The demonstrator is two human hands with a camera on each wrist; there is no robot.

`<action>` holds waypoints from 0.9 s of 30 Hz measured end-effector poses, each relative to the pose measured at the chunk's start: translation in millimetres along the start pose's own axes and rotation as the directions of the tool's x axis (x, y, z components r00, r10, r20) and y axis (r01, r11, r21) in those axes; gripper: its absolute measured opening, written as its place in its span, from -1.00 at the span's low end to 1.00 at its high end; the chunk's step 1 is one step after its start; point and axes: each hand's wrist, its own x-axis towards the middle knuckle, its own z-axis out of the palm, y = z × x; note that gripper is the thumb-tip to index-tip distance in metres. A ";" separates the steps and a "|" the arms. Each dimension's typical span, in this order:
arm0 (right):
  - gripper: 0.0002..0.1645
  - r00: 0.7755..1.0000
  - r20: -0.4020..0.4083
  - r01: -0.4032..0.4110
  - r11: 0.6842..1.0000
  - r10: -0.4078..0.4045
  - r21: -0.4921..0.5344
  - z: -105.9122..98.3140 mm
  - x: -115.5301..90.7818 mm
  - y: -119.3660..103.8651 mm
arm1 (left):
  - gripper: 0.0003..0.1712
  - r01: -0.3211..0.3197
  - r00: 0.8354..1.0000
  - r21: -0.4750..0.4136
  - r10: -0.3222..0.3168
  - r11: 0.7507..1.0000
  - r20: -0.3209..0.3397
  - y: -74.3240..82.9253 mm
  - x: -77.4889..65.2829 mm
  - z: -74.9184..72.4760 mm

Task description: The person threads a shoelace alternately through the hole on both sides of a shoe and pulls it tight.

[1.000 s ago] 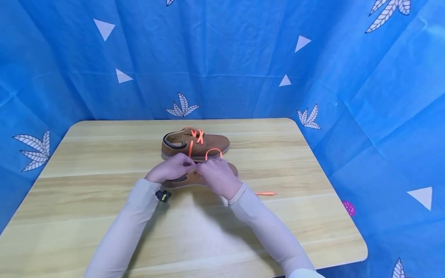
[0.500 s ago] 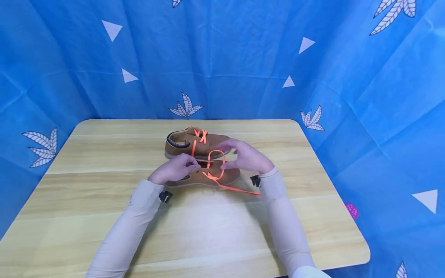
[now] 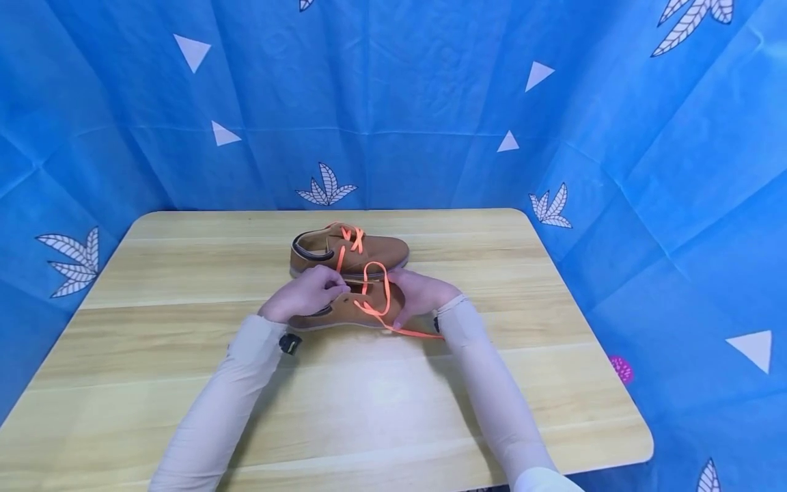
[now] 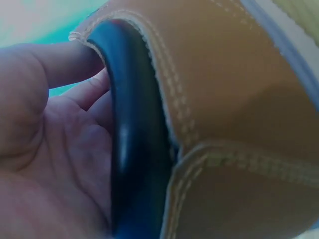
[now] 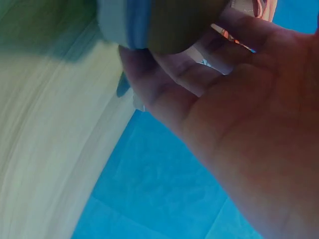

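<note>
Right hand [image 3: 424, 292] has come down from hovering over the toe and now grips it; left hand [image 3: 307, 294] is about where it was, with the near shoe [image 3: 344, 311] barely shifted. Key relation: that shoe lies between the hands, sole down, long axis left to right across the person's front, heel left, toe right. Right fingers curl round the toe, thumb on the near side. Left fingers are bunched at the opening and look to be pinching part of the upper (exact part hidden, can't tell if lace is caught too). Orange lace [image 3: 372, 311] stands up in a loop over the vamp, between the hands; right hand is nearer to it. Its loose end runs past the right thumb onto the counter [image 3: 369, 410] below the wrist.

Far shoe [image 3: 384, 253] sits just beyond, roughly parallel, same heading, laces crossed; contact between the pair not clear. Surface is pale wood grain, extending on both sides of the pair and toward the person. Blue printed cloth [image 3: 418, 171] hangs behind and at both sides.
</note>
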 end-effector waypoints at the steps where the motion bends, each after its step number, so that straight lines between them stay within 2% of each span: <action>1: 0.23 1.000 -0.007 0.005 1.000 -0.005 -0.007 0.9 1.0 0.1 | -0.75 -0.006 1.000 0.003 0.006 1.000 -0.004 -0.1 0.1 -1.7; 6: 0.21 1.000 -0.018 -0.001 1.000 0.001 0.001 1.0 0.0 0.3 | -0.73 0.000 0.999 0.004 0.000 1.000 -0.035 -2.0 -1.0 -14.3; 13: 0.27 0.999 -0.010 -0.031 0.999 0.031 0.026 1.1 -1.9 -1.5 | -0.69 0.083 0.990 -0.002 -0.082 0.997 -0.117 -10.7 -4.6 -41.1; 21: 0.22 0.999 -0.010 -0.033 0.999 0.033 0.020 -1.2 -5.9 -4.1 | -0.66 0.120 0.980 -0.021 -0.122 0.993 -0.160 -29.3 -1.4 -54.5; 27: 0.19 1.000 -0.007 -0.025 1.000 0.025 0.019 0.1 -5.7 -3.6 | -0.64 0.128 0.963 -0.027 -0.130 0.991 -0.237 -40.4 0.7 -66.5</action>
